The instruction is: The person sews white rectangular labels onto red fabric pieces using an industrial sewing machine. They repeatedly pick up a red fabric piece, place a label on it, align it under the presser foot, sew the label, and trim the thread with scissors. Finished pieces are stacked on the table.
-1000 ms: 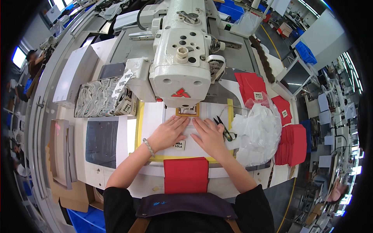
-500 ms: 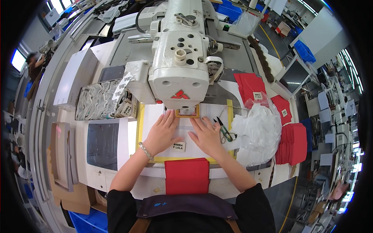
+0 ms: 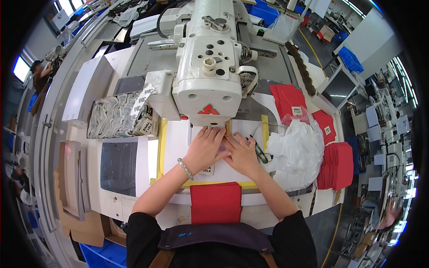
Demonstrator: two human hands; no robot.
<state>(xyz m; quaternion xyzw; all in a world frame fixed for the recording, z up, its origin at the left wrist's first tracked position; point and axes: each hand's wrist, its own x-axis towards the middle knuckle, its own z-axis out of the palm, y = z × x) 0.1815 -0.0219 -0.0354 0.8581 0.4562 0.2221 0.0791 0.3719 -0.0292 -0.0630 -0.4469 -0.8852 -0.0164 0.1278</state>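
Observation:
My left hand lies under the head of a white sewing machine, fingers stretched toward the needle area and thumb pointing right. Close against it, my right hand rests with its fingers apart. Both press at the small orange-brown clamp frame, which they largely cover. Whatever lies under the fingertips is hidden. Below the left hand, a cream label with dark lettering is partly covered. The white work sheet edged in yellow tape spreads beneath. Green-handled thread snips lie beside my right hand.
Red fabric pieces lie in front of me, and a red stack sits far right. A heap of white pieces lies nearer. At left stands a box of labels. A monitor stands at the right.
Both hands have come together: the left slid right over the clamp frame, and the right moved slightly in beside it. The cream label, fully visible before, is now partly covered.

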